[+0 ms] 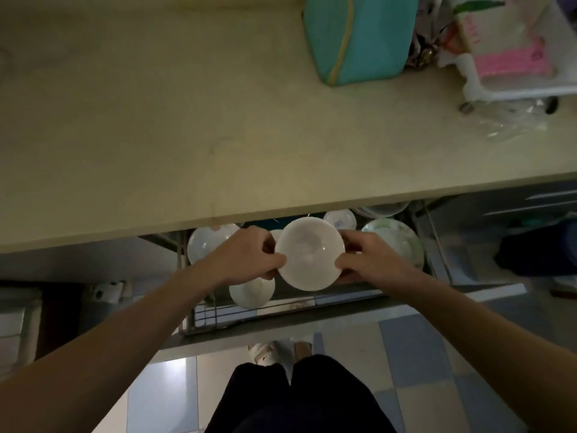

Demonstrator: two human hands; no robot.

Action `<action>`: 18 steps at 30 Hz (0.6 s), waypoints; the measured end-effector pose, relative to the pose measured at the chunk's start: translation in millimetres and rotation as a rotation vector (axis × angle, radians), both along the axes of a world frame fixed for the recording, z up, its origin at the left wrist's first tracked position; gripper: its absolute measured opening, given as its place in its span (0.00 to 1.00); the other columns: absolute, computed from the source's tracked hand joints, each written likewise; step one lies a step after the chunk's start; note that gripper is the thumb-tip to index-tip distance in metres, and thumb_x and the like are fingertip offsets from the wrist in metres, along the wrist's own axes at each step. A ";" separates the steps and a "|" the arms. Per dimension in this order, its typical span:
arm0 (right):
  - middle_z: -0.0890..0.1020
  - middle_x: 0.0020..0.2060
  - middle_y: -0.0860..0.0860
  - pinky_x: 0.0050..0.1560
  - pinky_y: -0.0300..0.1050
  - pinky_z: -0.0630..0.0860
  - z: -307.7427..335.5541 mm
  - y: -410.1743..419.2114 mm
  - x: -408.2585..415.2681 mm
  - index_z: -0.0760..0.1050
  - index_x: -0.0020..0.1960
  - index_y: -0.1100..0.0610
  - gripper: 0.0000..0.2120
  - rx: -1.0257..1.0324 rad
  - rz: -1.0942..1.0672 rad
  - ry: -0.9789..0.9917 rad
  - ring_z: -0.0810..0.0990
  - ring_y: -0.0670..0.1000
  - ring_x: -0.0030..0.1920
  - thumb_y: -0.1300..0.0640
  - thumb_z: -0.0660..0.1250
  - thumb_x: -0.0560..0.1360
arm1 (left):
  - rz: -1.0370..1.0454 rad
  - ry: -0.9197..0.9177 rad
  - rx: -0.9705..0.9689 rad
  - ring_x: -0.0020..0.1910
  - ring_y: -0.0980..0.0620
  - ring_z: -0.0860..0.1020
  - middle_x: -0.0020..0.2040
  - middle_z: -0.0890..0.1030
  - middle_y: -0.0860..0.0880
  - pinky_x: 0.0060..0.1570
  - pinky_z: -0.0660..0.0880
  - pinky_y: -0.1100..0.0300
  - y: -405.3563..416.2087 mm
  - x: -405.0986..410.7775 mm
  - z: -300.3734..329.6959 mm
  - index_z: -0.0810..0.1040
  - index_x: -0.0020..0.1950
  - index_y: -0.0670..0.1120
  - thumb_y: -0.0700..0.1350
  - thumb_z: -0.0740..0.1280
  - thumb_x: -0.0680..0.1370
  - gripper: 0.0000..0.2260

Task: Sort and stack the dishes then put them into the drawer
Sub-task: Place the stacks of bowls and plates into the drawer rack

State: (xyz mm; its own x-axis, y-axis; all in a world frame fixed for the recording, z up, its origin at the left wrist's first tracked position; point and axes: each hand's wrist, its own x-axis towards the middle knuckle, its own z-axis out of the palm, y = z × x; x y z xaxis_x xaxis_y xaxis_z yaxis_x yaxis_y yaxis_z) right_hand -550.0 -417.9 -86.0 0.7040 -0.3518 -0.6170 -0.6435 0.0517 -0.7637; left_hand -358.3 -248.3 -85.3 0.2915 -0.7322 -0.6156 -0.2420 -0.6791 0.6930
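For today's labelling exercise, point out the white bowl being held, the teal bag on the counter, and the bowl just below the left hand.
held white bowl (309, 254): head view, inside centre.
teal bag (359, 35): head view, front panel.
lower white bowl (253, 292): head view, inner surface.

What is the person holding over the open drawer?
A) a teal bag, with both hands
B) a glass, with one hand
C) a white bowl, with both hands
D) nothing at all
C: the left hand and the right hand grip opposite rims of a white bowl above the drawer.
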 end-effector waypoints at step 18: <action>0.81 0.55 0.54 0.50 0.53 0.85 -150.6 -103.6 -6.8 0.74 0.67 0.59 0.20 0.084 0.127 0.267 0.82 0.55 0.55 0.68 0.69 0.77 | 0.740 0.446 0.220 0.52 0.46 0.83 0.55 0.81 0.45 0.48 0.85 0.49 -85.2 -90.6 -165.5 0.77 0.53 0.44 0.33 0.69 0.77 0.08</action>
